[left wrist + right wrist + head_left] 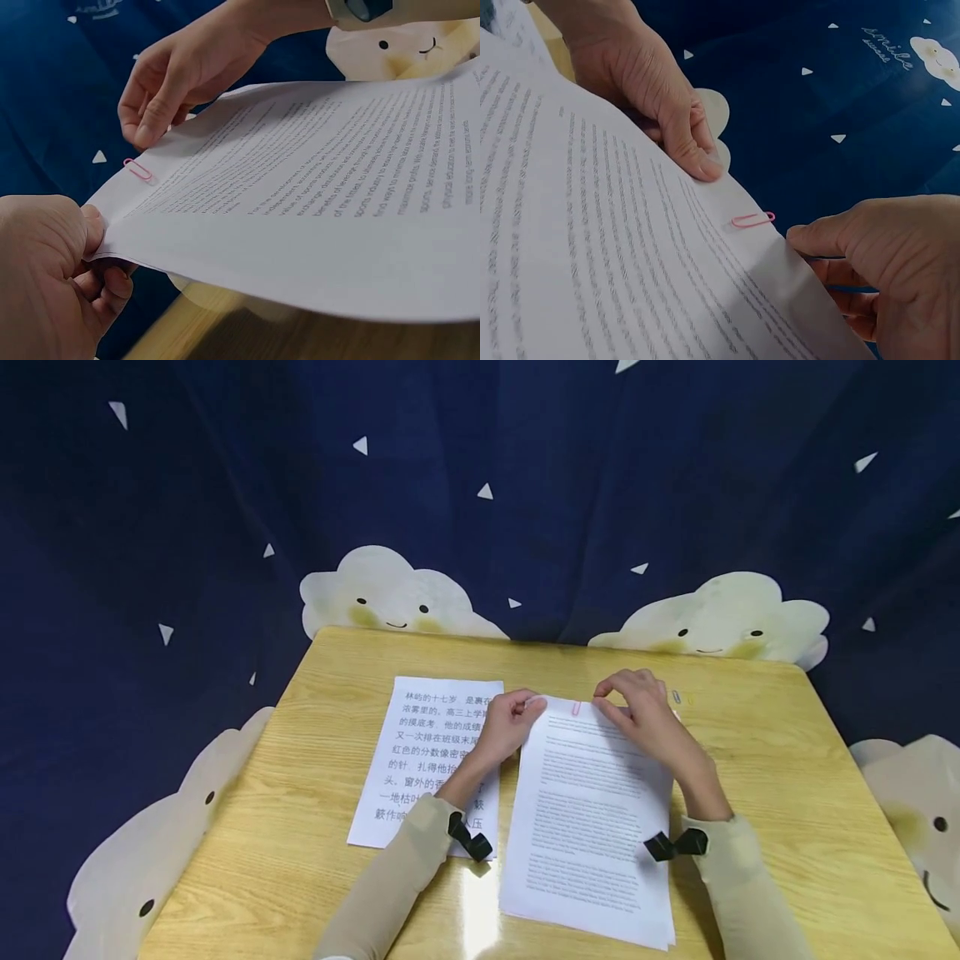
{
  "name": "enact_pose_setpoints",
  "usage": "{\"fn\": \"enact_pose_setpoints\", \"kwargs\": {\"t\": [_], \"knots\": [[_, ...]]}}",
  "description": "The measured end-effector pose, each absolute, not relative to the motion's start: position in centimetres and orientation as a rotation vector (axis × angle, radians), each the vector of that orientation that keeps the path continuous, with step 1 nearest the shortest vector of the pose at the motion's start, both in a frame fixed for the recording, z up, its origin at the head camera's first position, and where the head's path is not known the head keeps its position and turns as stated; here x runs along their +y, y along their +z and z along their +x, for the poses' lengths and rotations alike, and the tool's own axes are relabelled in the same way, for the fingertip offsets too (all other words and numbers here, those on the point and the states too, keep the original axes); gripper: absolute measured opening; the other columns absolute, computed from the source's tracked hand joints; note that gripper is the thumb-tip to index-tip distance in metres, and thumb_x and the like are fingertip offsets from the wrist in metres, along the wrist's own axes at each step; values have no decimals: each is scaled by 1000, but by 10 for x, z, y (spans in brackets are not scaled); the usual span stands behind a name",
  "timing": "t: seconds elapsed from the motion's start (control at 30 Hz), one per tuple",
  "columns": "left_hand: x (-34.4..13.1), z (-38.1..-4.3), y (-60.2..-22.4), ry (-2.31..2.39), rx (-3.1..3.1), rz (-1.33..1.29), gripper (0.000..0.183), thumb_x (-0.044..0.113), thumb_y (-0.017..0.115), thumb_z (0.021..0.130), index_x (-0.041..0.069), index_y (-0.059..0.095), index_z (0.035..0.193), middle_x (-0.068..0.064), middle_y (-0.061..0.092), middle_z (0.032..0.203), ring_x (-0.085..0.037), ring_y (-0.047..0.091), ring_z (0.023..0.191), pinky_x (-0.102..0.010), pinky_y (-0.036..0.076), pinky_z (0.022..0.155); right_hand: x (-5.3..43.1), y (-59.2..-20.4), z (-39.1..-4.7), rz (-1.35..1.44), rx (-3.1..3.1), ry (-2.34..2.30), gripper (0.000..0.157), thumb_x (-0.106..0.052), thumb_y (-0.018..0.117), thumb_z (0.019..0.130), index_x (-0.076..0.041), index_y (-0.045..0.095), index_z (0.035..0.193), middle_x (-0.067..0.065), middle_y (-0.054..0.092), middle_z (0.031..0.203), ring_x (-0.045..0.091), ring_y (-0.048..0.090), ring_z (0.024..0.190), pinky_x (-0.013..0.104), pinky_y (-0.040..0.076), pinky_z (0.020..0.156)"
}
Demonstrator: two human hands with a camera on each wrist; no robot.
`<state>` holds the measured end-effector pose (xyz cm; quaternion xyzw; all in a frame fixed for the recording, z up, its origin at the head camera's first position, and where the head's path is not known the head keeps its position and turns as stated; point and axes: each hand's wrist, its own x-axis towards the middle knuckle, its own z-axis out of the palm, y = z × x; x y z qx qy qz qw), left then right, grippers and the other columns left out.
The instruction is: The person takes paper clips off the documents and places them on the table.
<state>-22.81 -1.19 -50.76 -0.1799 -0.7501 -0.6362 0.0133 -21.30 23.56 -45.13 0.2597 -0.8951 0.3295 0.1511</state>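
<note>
Printed sheets [588, 827] in small type are raised at their top edge, the near end low over the table. A pink paper clip [576, 708] sits on that top edge, its loop just past the paper in the right wrist view [754, 220]. My left hand [504, 724] pinches the top left corner, thumb on the printed side and fingers underneath. To the right of the clip, my right hand [647, 718] pinches the top edge between thumb and fingers. Its thumb [817, 236] lies close beside the clip.
Another sheet with large Chinese print [386, 760] lies to the left on the wooden table [285, 810], partly under my left arm. A blue paper clip [677, 697] and a yellow paper clip [691, 700] lie beyond my right hand. A dark blue curtain [450, 527] hangs behind the table.
</note>
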Motion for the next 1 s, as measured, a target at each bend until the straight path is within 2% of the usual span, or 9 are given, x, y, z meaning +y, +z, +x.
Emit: {"fn": "enact_pose_setpoints", "kwargs": {"t": [0.27, 0.47, 0.6, 1.0], "knots": [[-8, -223, -508, -1989, -2353, -523, 18, 14, 65, 105, 0, 77, 106, 1, 55, 64, -7, 41, 52, -21, 33, 50, 229, -452, -210, 784, -2592, 976, 6, -8, 75, 96, -9, 69, 96, 9, 70, 99, 30, 51, 101, 45, 28, 85], [-9, -223, -506, -1987, -2349, -533, 18, 11, 65, 104, -2, 77, 106, -10, 66, 69, -7, 50, 52, -20, 39, 50, 224, -449, -209, 788, -2632, 977, 7, -16, 72, 100, -11, 69, 98, 5, 69, 101, 28, 51, 104, 46, 29, 89], [-10, -224, -505, -1979, -2349, -569, 19, 12, 65, 105, -3, 76, 107, -15, 70, 73, -8, 55, 54, -20, 42, 51, 223, -449, -212, 795, -2624, 968, 6, -16, 72, 100, -11, 70, 98, 5, 69, 101, 27, 52, 103, 45, 30, 88], [-9, -223, -499, -2009, -2367, -559, 21, 15, 64, 105, -1, 76, 109, -13, 70, 74, -9, 54, 54, -21, 42, 52, 226, -448, -210, 774, -2662, 954, 5, -15, 68, 103, -11, 71, 101, 5, 69, 104, 28, 52, 108, 46, 30, 90]]}}
